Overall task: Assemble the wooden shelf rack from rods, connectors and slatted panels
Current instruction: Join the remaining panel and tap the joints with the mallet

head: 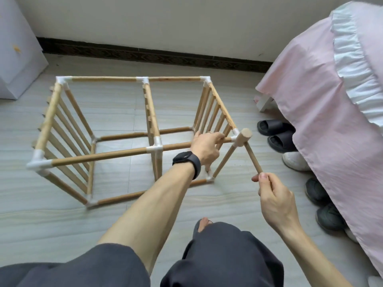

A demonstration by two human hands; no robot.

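Locate the rack [99, 156] on the tiled floor [124, 214], standing as an open frame of rods and white connectors, with slatted panels [62, 125] at the left end, the middle and the right end. Note the left hand [205, 148], fingers curled round the near top rod [176, 145], just beside the near right corner connector [235, 139]. Note the right hand [275, 199], closed round the very end of the handle of a wooden mallet [251, 156], thumb laid along the handle. Mallet head set against or just beside that corner connector; actual contact not determinable. Judged step: seating the rod ends into the corner joint. Hazards from here as follows. Expect pinched or struck fingers, given the nearness of the left hand to the mallet head; shift the grip along the rod toward the middle connector [154, 149] before any blow. Expect a glancing hit from the end-of-handle grip, likely to crack the plastic connector or dent the rod. Expect sliding of the frame on the smooth floor under a sideways blow, wasting force and leaving the joint half seated. Expect loosening of the opposite joints from a blow along the long axis; check each after striking. Keep the swing clear of the pink bed cover [310, 100] and the shoes [273, 129] close on the right.
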